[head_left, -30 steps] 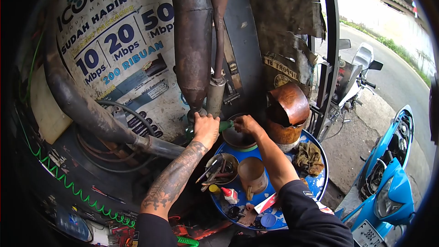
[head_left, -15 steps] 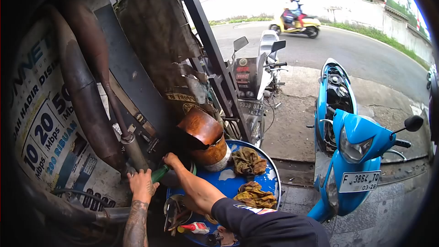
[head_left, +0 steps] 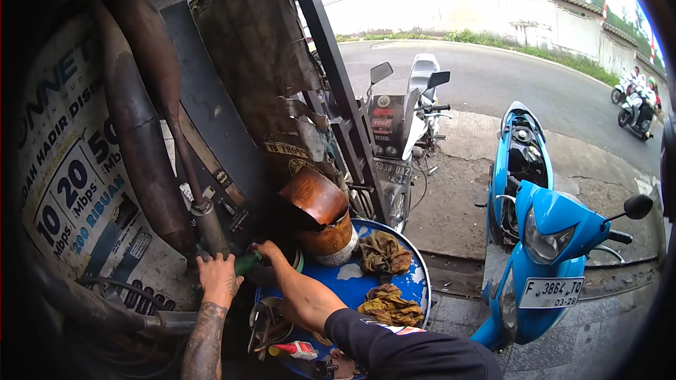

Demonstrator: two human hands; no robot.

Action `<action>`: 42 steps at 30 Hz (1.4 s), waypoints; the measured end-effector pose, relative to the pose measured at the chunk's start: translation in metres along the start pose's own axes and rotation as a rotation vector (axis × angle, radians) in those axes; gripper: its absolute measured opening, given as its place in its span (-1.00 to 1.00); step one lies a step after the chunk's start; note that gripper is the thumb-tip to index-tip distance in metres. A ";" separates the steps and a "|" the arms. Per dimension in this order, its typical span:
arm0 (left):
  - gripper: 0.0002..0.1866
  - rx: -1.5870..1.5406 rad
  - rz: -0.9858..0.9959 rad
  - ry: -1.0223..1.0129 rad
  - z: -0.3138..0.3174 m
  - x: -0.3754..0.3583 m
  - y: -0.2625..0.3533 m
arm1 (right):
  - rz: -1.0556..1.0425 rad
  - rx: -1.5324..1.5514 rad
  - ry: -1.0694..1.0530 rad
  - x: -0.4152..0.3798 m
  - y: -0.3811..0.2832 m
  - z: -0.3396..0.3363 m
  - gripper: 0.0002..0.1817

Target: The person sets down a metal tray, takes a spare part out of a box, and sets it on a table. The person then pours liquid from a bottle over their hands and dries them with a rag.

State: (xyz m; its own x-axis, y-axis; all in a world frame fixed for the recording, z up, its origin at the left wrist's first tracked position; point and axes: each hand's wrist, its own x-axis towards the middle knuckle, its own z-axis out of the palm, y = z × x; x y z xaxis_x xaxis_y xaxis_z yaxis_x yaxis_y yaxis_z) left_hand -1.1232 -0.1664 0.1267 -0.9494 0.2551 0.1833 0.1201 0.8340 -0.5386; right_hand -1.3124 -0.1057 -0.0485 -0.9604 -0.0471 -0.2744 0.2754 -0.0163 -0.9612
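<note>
A green bottle (head_left: pixel 246 263) lies slanted between my two hands, mostly covered by them. My left hand (head_left: pixel 217 279) is closed around its left part, the thumb along its near side. My right hand (head_left: pixel 268 251) is closed at its other end, beside the dark rim of a container. What the right fingertips touch is partly hidden. Just above my left hand is the lower end of a metal exhaust pipe (head_left: pixel 210 229). Below the hands, a bowl of tools (head_left: pixel 271 327) and a red-and-white tube (head_left: pixel 294 350) rest on a blue drum top (head_left: pixel 343 286).
A rusty cut can (head_left: pixel 327 236) and two dirty rags (head_left: pixel 384 252) sit on the drum. Large exhausts (head_left: pixel 141 134) lean against a printed banner (head_left: pixel 77 190) on the left. A blue scooter (head_left: pixel 539 253) and another motorcycle (head_left: pixel 401 119) stand outside by the road.
My view has shifted slightly. Both hands stay on the bottle with little movement. The yellow scooter on the road is gone, and white motorbikes with riders appear at the far right.
</note>
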 end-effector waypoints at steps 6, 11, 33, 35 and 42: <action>-0.47 -0.023 0.059 -0.040 -0.006 -0.013 0.003 | 0.016 -0.020 -0.018 -0.011 -0.003 -0.007 -0.42; -0.49 -0.006 0.092 -0.018 -0.015 -0.021 0.004 | 0.024 -0.031 -0.036 -0.006 -0.003 -0.007 -0.42; -0.38 -0.249 -0.199 -0.154 0.036 -0.003 0.002 | -0.030 -0.059 -0.022 -0.042 -0.017 -0.012 -0.79; -0.35 -0.364 -0.315 -0.279 0.032 0.000 0.007 | -0.089 -0.089 -0.070 -0.045 -0.020 -0.015 -0.79; -0.34 -1.453 -0.547 -0.633 0.103 0.004 0.001 | -0.585 -0.699 -0.279 -0.053 -0.021 -0.027 -0.53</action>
State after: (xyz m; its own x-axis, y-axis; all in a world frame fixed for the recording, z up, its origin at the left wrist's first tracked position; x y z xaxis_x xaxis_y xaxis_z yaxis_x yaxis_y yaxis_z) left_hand -1.1574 -0.2150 0.0419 -0.8833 -0.1207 -0.4530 -0.4345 0.5734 0.6946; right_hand -1.2681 -0.0763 -0.0140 -0.8688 -0.4592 0.1855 -0.4196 0.4837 -0.7681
